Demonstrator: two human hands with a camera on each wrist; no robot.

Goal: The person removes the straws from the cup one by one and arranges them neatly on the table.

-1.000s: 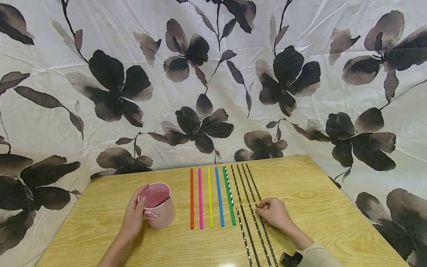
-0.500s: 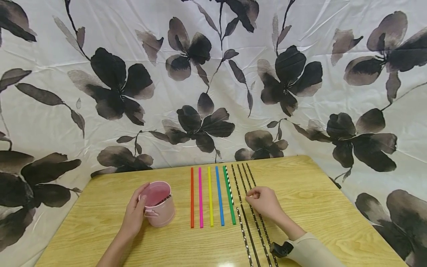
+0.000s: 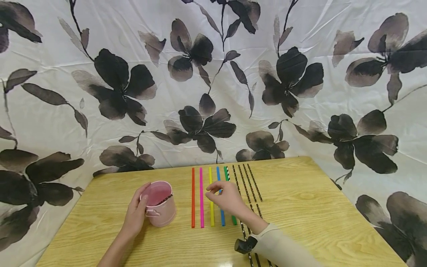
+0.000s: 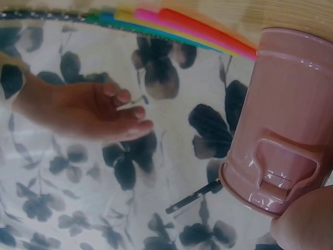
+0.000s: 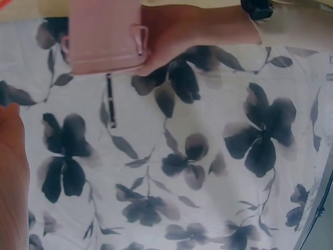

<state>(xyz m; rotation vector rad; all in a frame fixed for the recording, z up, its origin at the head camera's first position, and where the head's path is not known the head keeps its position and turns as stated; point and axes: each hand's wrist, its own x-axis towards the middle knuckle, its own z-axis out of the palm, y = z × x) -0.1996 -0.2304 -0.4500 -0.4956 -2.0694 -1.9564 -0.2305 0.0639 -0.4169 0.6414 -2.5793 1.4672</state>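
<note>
My left hand (image 3: pixel 135 213) grips a small pink bucket (image 3: pixel 163 215) with small handles on its sides, standing on the table at the left. A black straw with white stars (image 4: pixel 193 197) pokes out of its mouth. My right hand (image 3: pixel 228 198) hovers over the yellow straw (image 3: pixel 212 218) and the blue straw (image 3: pixel 223 218), thumb and fingertips apart. Nothing shows between those fingers in the left wrist view, where the hand (image 4: pixel 83 109) reaches toward the bucket. A red straw (image 3: pixel 193 200) and a pink straw (image 3: pixel 201 207) lie between hand and bucket.
Beneath my right arm lie a green straw (image 3: pixel 235 220) and a black-and-white striped straw (image 3: pixel 228 173). Several black patterned straws (image 3: pixel 255 181) lie in two rows to the right. Behind the wooden table (image 3: pixel 310 215) hangs a floral curtain (image 3: pixel 240 92).
My right hand has left the rightmost black patterned straw and moved left across the row toward the bucket. That straw stays on the table. My left hand and the bucket hold nearly still.
</note>
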